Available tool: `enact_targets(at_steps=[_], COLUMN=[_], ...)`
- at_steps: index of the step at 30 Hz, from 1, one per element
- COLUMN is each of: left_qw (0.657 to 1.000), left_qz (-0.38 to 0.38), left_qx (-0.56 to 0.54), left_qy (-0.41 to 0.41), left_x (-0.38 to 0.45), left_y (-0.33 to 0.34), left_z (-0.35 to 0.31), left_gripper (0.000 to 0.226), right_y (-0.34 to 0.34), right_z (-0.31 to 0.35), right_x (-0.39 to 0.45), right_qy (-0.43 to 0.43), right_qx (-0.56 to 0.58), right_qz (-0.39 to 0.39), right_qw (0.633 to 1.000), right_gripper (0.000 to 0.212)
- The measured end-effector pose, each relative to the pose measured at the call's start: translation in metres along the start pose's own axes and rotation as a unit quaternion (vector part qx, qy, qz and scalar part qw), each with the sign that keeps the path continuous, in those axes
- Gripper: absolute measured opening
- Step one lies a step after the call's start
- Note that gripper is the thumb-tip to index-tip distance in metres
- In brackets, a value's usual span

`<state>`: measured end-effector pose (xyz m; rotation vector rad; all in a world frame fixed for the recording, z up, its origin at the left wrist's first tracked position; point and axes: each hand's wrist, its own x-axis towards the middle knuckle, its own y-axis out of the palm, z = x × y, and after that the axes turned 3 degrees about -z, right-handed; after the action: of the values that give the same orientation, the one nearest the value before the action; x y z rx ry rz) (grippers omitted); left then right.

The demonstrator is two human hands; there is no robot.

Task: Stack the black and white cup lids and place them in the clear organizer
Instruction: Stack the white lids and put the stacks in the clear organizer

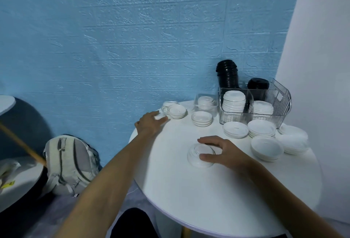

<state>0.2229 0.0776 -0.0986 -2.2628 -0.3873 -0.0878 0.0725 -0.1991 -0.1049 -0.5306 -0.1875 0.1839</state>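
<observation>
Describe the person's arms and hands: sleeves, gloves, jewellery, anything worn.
Both forearms are bare along all that shows, with no sleeve in view. The left hand and right hand wear no gloves. No watch, bracelet or ring is visible on either one.

Table: a round white table (217, 196) stood against the blue wall.
Back right: a clear organizer (265, 113) sat on it, beside a smaller clear box (205, 105).
Loose lids: low stacks of white lids (235, 129) lay spread across the top, left and right.
Centre: a small white stack (200, 155), perhaps only a few lids, blurred.
Floor: a pale backpack (70, 164) rested there.
</observation>
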Motion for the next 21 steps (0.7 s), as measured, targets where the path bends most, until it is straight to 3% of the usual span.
enact_targets(at_steps=[6,12,16,19,21], left_qw=[0.999,0.997,0.98,0.959,0.946], left_qz=[-0.022,-0.026,-0.097,-0.005,0.069], left_qx=[-0.038,-0.077,-0.147,-0.232,-0.266], left_qy=[-0.002,0.017,0.097,0.16,0.171], left_x=[-0.008,-0.031,-0.069,-0.115,-0.136], left_y=[-0.001,-0.005,-0.006,-0.001,0.009], left_z=[0.002,0.001,-0.009,-0.027,-0.034], left_gripper=[0.056,0.074,0.049,0.037,0.045], right_y=[0.001,0.005,0.008,0.008,0.007], right_z=[0.0,0.003,0.005,0.008,0.012], right_x=[-0.006,-0.007,-0.009,-0.011,-0.013], right_qy=[-0.009,0.002,0.007,0.005,0.003], right_qx=[-0.061,-0.081,-0.078,-0.08,-0.061], right_qz=[0.001,-0.018,-0.025,-0.023,-0.016], right_qw=[0.998,0.997,0.997,0.997,0.998], right_gripper=[0.085,0.088,0.088,0.085,0.074])
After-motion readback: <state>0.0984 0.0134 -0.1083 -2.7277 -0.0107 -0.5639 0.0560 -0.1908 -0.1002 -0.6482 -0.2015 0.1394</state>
